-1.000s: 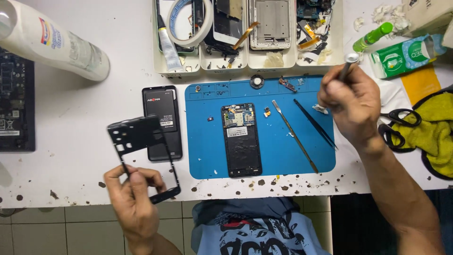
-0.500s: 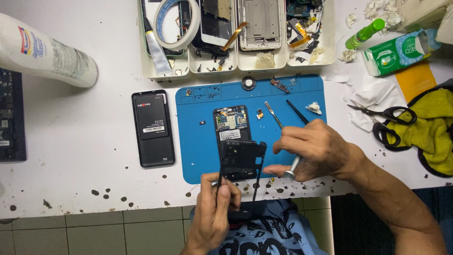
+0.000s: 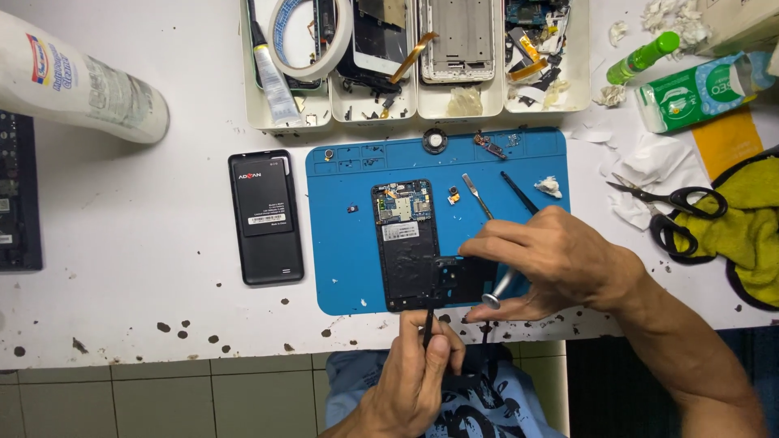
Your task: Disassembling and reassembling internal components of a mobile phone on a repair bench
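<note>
An opened phone [image 3: 405, 243] lies face down on the blue work mat [image 3: 341, 243], its circuit board showing at the top. My left hand [image 3: 418, 377] grips the lower end of a black plastic phone frame [image 3: 458, 280] at the table's front edge. My right hand [image 3: 552, 264] pinches the frame's upper part just right of the phone and also holds a metal-tipped tool [image 3: 497, 292]. A black battery cover [image 3: 265, 216] rests on the white table left of the mat.
White trays [image 3: 284, 120] of phone parts and tape stand at the back. A metal spudger [image 3: 477, 195] and a dark probe [image 3: 518, 191] lie on the mat. Scissors [image 3: 673, 207] and a yellow cloth [image 3: 751, 231] sit right; a white bottle [image 3: 77, 77] lies far left.
The black frame came from the left over the battery cover to the mat beside the phone. My right hand came down from the back right with the tool and took hold of the frame.
</note>
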